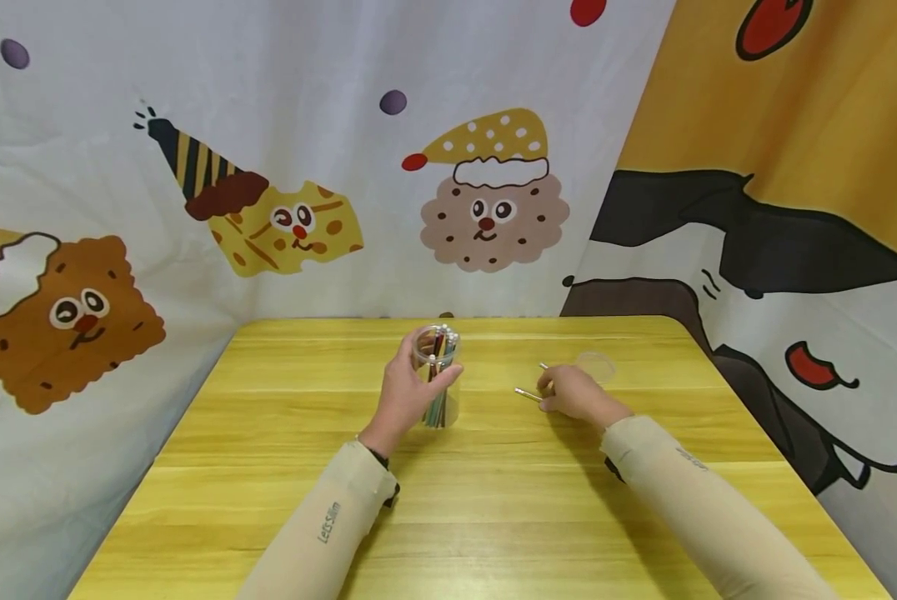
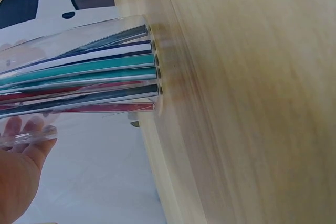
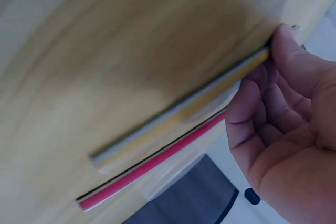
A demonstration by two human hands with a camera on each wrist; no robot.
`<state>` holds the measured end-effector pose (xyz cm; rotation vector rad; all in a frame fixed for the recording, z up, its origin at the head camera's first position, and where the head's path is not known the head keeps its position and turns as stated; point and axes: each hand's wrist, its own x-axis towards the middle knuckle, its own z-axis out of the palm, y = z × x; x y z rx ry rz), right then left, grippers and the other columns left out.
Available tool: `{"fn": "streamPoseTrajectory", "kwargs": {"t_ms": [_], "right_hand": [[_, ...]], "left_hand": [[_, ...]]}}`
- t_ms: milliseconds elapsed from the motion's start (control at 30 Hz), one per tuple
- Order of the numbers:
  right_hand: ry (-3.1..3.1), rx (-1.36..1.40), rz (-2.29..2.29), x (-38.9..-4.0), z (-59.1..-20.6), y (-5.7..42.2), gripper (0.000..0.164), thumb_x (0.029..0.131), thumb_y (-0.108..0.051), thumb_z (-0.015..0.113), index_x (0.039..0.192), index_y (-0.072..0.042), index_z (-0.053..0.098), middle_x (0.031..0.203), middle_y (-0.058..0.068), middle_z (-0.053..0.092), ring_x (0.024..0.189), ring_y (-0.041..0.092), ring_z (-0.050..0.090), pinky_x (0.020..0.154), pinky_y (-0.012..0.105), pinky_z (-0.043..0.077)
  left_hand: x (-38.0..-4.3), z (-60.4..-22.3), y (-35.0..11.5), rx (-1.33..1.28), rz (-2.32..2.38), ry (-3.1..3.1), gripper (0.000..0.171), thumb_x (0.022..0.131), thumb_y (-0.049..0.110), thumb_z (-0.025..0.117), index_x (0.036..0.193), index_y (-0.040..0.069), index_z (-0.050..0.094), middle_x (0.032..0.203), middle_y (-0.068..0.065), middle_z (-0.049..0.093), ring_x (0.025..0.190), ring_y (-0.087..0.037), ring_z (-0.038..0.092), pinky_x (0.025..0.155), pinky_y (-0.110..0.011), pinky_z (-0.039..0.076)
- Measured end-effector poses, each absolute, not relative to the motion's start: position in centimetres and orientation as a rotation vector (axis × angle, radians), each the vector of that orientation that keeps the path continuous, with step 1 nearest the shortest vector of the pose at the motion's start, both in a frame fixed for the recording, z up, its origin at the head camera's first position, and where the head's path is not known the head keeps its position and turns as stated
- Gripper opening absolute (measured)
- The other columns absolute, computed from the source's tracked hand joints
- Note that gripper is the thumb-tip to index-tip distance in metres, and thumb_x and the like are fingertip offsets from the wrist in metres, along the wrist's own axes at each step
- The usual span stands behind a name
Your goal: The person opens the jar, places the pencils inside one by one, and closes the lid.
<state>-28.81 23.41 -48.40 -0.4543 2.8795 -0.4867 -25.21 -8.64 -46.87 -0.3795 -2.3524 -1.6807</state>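
My left hand [image 1: 406,390] holds a clear round jar [image 1: 453,407] upright on the table, with the thumb across its front. Several pencils [image 1: 437,400] stand inside, their silver and white ends up at the rim; the left wrist view shows teal, red, dark and white-striped ones. To the right, my right hand [image 1: 574,392] pinches a yellow and grey pencil [image 3: 184,108] near one end, between thumb and forefinger, low over the table. A red pencil [image 3: 152,162] lies beside it, roughly parallel, its far part hidden behind the curled fingers.
A clear round lid [image 1: 595,367] lies flat on the wooden table [image 1: 463,517], just behind my right hand. Behind the table's back edge hangs a printed cloth [image 1: 306,75] with cartoon figures.
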Motion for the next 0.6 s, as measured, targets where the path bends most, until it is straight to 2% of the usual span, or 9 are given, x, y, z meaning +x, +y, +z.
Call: {"fn": "streamPoseTrajectory", "kwargs": {"t_ms": [133,267,433,600], "right_hand": [[2.846,-0.513,-0.429,-28.5,-48.0,22.9,0.028,0.097,-0.014,0.080,0.122,-0.005,0.072,0.109,0.012,0.077,0.099,0.027,0.073,0.086,0.044,0.061],[2.798,-0.533,-0.405,-28.3,-47.5,22.6,0.030,0.101,-0.014,0.075,0.127,-0.003,0.066,0.108,0.012,0.074,0.095,0.023,0.068,0.085,0.043,0.059],[2.740,-0.532,-0.449,-27.9,-47.1,21.9,0.041,0.098,-0.010,0.074,0.135,0.003,0.060,0.108,0.013,0.072,0.092,0.022,0.066,0.082,0.041,0.058],[2.692,-0.548,-0.541,-27.6,-46.1,21.0,0.053,0.102,-0.004,0.069,0.150,0.003,0.051,0.118,0.016,0.074,0.104,0.026,0.073,0.085,0.040,0.063]], "left_hand": [[-25.2,-46.8,-8.6,-0.369,-1.679,-2.357,0.082,0.093,0.048,0.083,0.160,0.023,0.041,0.136,-0.009,0.064,0.119,-0.027,0.064,0.109,-0.061,0.054],[-25.1,-46.7,-8.6,-0.361,-1.677,-2.361,0.082,0.093,0.047,0.083,0.159,0.024,0.042,0.136,-0.008,0.064,0.119,-0.028,0.064,0.109,-0.060,0.055],[-25.0,-46.7,-8.5,-0.356,-1.676,-2.368,0.082,0.093,0.047,0.083,0.160,0.024,0.041,0.135,-0.008,0.064,0.119,-0.028,0.064,0.109,-0.061,0.055],[-25.1,-46.7,-8.5,-0.354,-1.684,-2.370,0.082,0.094,0.048,0.083,0.160,0.024,0.041,0.136,-0.008,0.064,0.119,-0.027,0.063,0.109,-0.061,0.054]]}}
